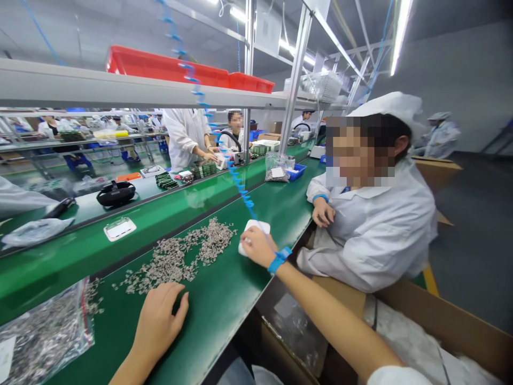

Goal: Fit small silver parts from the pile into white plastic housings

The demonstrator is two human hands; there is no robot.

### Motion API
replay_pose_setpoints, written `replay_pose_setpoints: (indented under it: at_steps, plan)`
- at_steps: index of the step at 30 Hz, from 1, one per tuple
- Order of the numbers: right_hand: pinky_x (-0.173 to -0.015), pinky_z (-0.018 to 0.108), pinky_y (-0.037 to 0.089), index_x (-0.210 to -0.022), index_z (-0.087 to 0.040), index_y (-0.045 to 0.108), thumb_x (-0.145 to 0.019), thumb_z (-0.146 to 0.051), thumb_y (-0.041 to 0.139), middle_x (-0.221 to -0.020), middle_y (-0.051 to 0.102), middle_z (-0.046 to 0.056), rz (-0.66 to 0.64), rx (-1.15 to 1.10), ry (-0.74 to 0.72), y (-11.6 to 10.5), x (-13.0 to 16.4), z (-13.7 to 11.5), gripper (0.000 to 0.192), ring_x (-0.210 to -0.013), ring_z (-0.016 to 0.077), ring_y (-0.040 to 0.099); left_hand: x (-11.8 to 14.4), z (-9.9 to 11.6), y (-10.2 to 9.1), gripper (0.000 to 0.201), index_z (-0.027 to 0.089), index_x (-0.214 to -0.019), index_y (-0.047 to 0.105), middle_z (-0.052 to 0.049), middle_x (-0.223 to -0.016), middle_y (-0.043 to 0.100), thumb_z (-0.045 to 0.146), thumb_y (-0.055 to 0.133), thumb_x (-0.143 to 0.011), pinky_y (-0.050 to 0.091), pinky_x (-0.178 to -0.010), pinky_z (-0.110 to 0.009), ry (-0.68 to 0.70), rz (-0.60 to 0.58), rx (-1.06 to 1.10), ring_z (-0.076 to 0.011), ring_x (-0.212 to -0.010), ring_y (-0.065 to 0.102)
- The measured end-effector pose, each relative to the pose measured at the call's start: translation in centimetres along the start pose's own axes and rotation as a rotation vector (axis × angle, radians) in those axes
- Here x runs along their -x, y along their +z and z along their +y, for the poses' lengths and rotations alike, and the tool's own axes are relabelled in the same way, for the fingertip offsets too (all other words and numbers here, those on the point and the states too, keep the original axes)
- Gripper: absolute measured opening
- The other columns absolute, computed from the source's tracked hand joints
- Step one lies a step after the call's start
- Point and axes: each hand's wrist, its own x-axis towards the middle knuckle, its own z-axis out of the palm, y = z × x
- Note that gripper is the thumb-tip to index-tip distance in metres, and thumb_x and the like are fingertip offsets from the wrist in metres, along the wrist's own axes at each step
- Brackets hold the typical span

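Left hand: flat on the green mat, fingers spread, holding nothing, at the near edge of the metal parts.
Metal parts: loose scatter mid-mat; likely light, hard, slippery; best pinched singly.
Right hand: fingers curled over a small white casing; blue wrist strap.
Bag of parts: near left.
Co-worker: seated right, beyond.

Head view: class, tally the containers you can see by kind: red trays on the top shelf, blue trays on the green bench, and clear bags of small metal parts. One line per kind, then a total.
Red trays: 2
Blue tray: 1
Clear bags of parts: 2
Total: 5
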Motion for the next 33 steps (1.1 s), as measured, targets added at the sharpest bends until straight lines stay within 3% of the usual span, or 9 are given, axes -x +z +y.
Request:
replay_pose_setpoints:
  at_steps: [4,8,12,17,19,24,29,33]
  plan:
    - [-0.069,0.025,0.040,-0.081,-0.022,0.068,-0.085,-0.022,0.060,-0.083,0.064,0.002,-0.133,-0.201,-0.082,1.1,1.5,-7.0,0.009,-0.078,0.0157,0.059,-1.0,1.6,2.2,0.022,0.020,-0.098,0.058,-0.004,-0.088,0.062,0.041,0.054,-0.092,0.049,-0.067,-0.031,-0.274,-0.090,0.138,-0.0192,-0.077,0.060]
    - [-0.069,0.026,0.039,-0.077,-0.022,0.067,-0.082,-0.017,0.061,-0.076,0.066,0.000,-0.143,-0.355,-0.186,0.6,1.3,-10.0,0.009,-0.074,0.0154,0.059,-1.3,2.0,3.1,0.033,0.020,-0.102,0.058,-0.006,-0.097,0.060,0.047,0.062,-0.085,0.050,-0.077,-0.036,-0.325,-0.133,0.195,-0.0239,-0.090,0.058]
    - [-0.068,0.023,0.040,-0.080,-0.020,0.068,-0.083,-0.012,0.060,-0.076,0.068,-0.001,-0.219,-0.419,-0.251,-0.7,0.6,-9.1,0.012,-0.069,0.0126,0.059,-1.2,2.6,2.9,0.037,0.022,-0.114,0.058,-0.007,-0.109,0.059,0.039,0.064,-0.082,0.045,-0.089,-0.042,-0.313,-0.166,0.237,-0.0262,-0.102,0.054]
    - [-0.065,0.023,0.039,-0.084,-0.018,0.067,-0.085,-0.011,0.059,-0.073,0.067,-0.001,-0.314,-0.344,-0.236,-1.5,0.2,-7.3,0.010,-0.066,0.0123,0.058,-2.3,4.4,3.8,0.025,0.020,-0.095,0.064,-0.007,-0.097,0.060,0.038,0.067,-0.078,0.043,-0.083,-0.043,-0.453,-0.139,0.205,-0.0267,-0.092,0.050]
    - [-0.066,0.023,0.041,-0.083,-0.018,0.065,-0.085,-0.011,0.059,-0.074,0.067,0.000,-0.342,-0.332,-0.261,-1.6,0.1,-7.1,0.010,-0.068,0.0129,0.058,-2.4,4.5,4.3,0.022,0.020,-0.093,0.066,-0.007,-0.098,0.060,0.035,0.067,-0.077,0.042,-0.081,-0.043,-0.450,-0.111,0.172,-0.0272,-0.092,0.049]
    - [-0.084,0.031,0.043,-0.080,-0.018,0.064,-0.082,-0.012,0.062,-0.090,0.065,0.005,-0.327,-0.304,-0.450,-1.1,0.3,-8.0,0.007,-0.089,0.0187,0.056,-1.4,2.8,4.3,0.021,0.024,-0.097,0.073,-0.006,-0.098,0.060,0.025,0.063,-0.078,0.041,-0.084,-0.043,-0.395,-0.052,0.238,-0.0257,-0.092,0.049]
    - [-0.084,0.034,0.043,-0.075,-0.018,0.066,-0.078,-0.010,0.065,-0.087,0.062,0.005,-0.345,-0.275,-0.401,-0.6,0.8,-9.2,0.009,-0.090,0.0203,0.052,-1.5,2.9,3.4,0.020,0.022,-0.092,0.073,-0.005,-0.096,0.063,0.020,0.054,-0.088,0.041,-0.090,-0.042,-0.463,-0.063,0.388,-0.0236,-0.098,0.048]
    - [-0.082,0.034,0.042,-0.073,-0.018,0.066,-0.079,-0.009,0.066,-0.084,0.061,0.004,-0.385,-0.251,-0.387,-0.2,1.0,-9.4,0.010,-0.087,0.0195,0.050,-2.0,3.4,3.0,0.015,0.022,-0.089,0.073,-0.005,-0.097,0.064,0.019,0.059,-0.087,0.040,-0.092,-0.042,-0.503,-0.107,0.421,-0.0230,-0.098,0.047]
